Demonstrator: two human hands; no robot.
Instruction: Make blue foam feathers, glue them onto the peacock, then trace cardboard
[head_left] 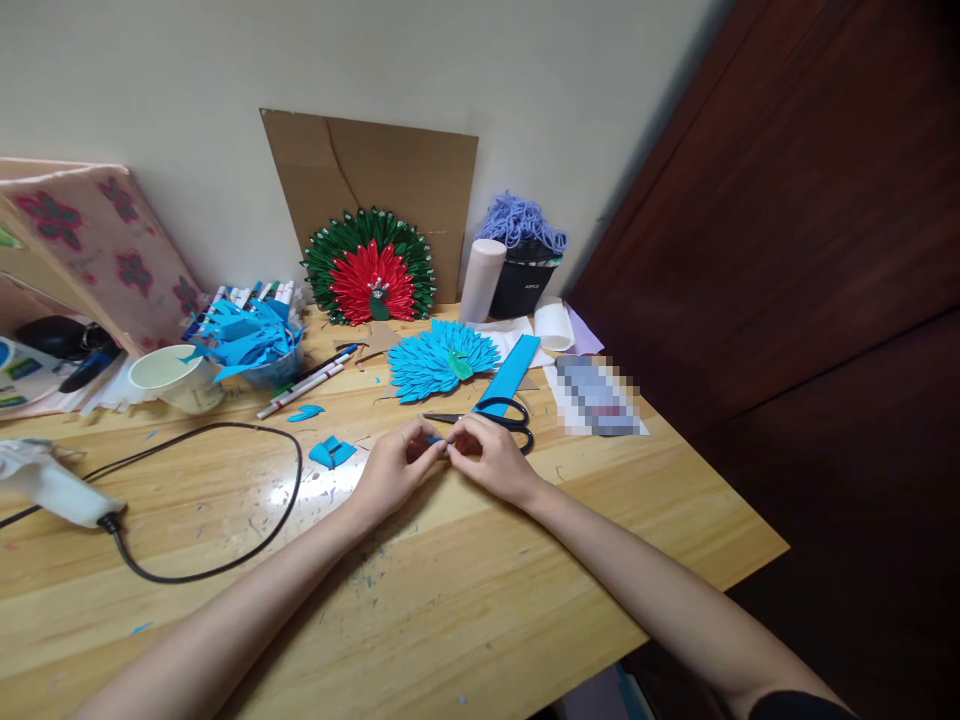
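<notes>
My left hand (pixel 397 465) and my right hand (pixel 491 458) meet over the middle of the table, thumbs and fingertips pinched together. Between them is a small blue piece (pixel 434 440), mostly covered by the fingers. Just behind my right hand lie scissors (pixel 513 412) with black handles, blades pointing left. A flat blue strip (pixel 511 375) extends away from the scissors. Behind my hands sits a fan of layered blue petals (pixel 420 365) with a green shape (pixel 458 364) on it. Cut blue pieces (pixel 332 453) lie left of my left hand.
A glue gun (pixel 60 485) lies at left, its black cord looping over the table. A paper cup (pixel 177 380), a tub of blue scraps (pixel 270 370) and markers (pixel 304 388) stand behind. A red-and-green petal fan (pixel 373 275) leans on cardboard (pixel 405 170). Dark wood (pixel 810 220) borders the right.
</notes>
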